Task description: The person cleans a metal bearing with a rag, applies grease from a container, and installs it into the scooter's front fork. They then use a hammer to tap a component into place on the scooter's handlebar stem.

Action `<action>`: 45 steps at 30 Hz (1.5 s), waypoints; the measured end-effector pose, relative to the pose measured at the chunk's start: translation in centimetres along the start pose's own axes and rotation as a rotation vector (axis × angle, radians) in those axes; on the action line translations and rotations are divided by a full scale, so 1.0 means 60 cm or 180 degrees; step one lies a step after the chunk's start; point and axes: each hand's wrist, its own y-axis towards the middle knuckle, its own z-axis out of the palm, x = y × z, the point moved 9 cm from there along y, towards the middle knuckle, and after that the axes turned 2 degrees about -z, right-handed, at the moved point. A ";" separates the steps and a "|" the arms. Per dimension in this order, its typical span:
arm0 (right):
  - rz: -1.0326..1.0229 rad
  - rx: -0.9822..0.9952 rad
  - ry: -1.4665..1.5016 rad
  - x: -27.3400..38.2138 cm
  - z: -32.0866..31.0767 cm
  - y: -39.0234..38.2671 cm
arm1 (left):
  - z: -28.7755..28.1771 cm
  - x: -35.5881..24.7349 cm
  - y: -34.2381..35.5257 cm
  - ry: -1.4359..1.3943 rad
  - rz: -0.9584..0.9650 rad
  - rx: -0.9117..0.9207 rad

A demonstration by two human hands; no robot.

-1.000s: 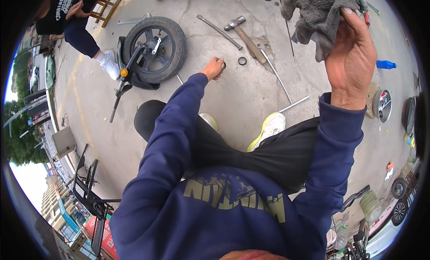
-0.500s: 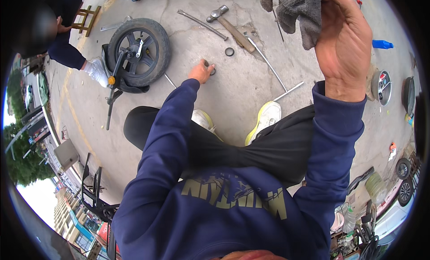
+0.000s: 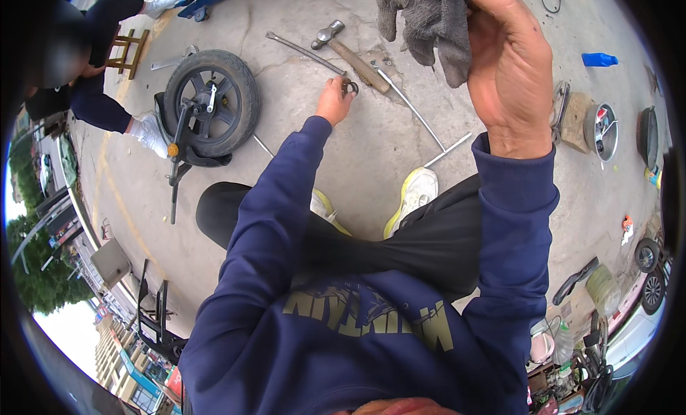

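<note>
My left hand (image 3: 334,101) reaches low over the concrete, fingers closed on black rings (image 3: 351,87) beside a steel bar (image 3: 300,49). Just beyond lies a hammer (image 3: 354,58) with a wooden handle; a long T-handled wrench (image 3: 423,118) lies to its right. Raised at upper right, my right hand (image 3: 509,65) grips a grey cloth glove (image 3: 429,26), whose fingers dangle. A black spoked wheel (image 3: 246,93), joined to a fork assembly (image 3: 184,126), lies left of my left hand.
A co-worker (image 3: 100,108) sits at upper left near a wooden stool (image 3: 127,51) and blue wheeled equipment (image 3: 204,1). At right are a blue bottle (image 3: 600,59), a wooden block (image 3: 576,122) and a metal bowl (image 3: 613,154) of tools. My feet (image 3: 411,197) rest below the wrench.
My left hand has moved forward to where the loose ring lay beside the hammer. My right hand and the glove have shifted left in view. The co-worker has leaned further in.
</note>
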 end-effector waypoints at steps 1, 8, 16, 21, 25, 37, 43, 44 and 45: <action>-0.0038 -0.0007 -0.0060 -0.005 -0.010 0.004 | -0.030 -0.021 0.003 -0.0446 0.0145 -0.0142; -0.0137 -0.0122 -0.0512 -0.015 0.049 0.008 | -0.292 -0.312 -0.082 -0.2818 0.0604 0.0110; 0.0241 0.0165 -0.0921 -0.066 0.101 -0.042 | -0.385 -0.353 -0.167 -0.5237 0.0941 0.1106; 0.0379 0.0270 -0.0815 -0.090 0.128 -0.056 | -0.406 -0.352 -0.188 -0.6515 0.1382 0.1751; 0.0515 0.0380 -0.0711 -0.113 0.147 -0.058 | -0.420 -0.355 -0.200 -0.6780 0.1376 0.1790; 0.0033 0.0609 -0.0598 -0.104 0.176 -0.068 | -0.425 -0.333 -0.199 -0.5332 0.1056 0.0900; 0.0608 0.0115 -0.0792 -0.179 0.141 -0.078 | -0.431 -0.362 -0.202 -0.1996 0.1472 -0.0855; 0.0709 -0.0059 -0.0577 -0.187 0.138 -0.077 | -0.440 -0.377 -0.206 -0.1357 0.1650 -0.1213; 0.0802 -0.0071 -0.0381 -0.202 0.130 -0.076 | -0.440 -0.378 -0.205 -0.1099 0.1772 -0.1397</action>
